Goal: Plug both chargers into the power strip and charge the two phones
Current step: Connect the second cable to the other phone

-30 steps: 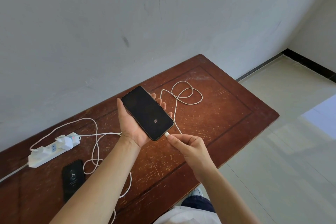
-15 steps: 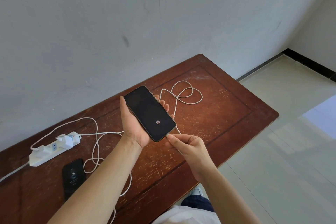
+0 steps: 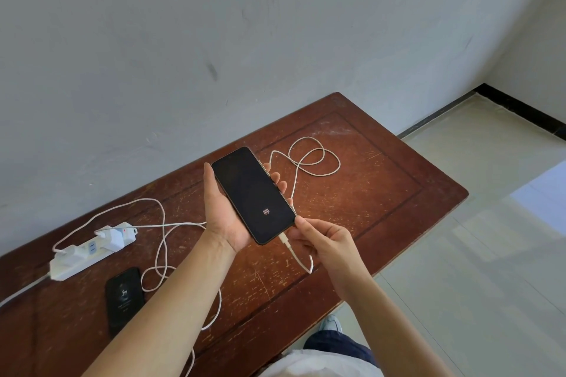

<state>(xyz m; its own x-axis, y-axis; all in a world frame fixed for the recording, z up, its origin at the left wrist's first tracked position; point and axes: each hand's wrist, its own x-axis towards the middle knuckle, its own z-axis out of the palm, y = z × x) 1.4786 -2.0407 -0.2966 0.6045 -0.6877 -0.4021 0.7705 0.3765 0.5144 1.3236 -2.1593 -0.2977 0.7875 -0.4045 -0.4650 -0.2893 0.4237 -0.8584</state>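
Status: both chargers (image 3: 111,237) seated in power strip (image 3: 82,257) on table (image 3: 382,193); first phone (image 3: 124,295) lies flat near strip, screen lit, cable end hidden so hookup unconfirmed. Second phone (image 3: 252,194) sits in my left hand (image 3: 223,211), fingers wrapped round its edges, held above table. Cable connector (image 3: 284,239) appears seated in its bottom port; screen shows small icon. My right hand (image 3: 321,242) pinches cable just behind connector. Remaining, by my est.: let go, lay phone down.
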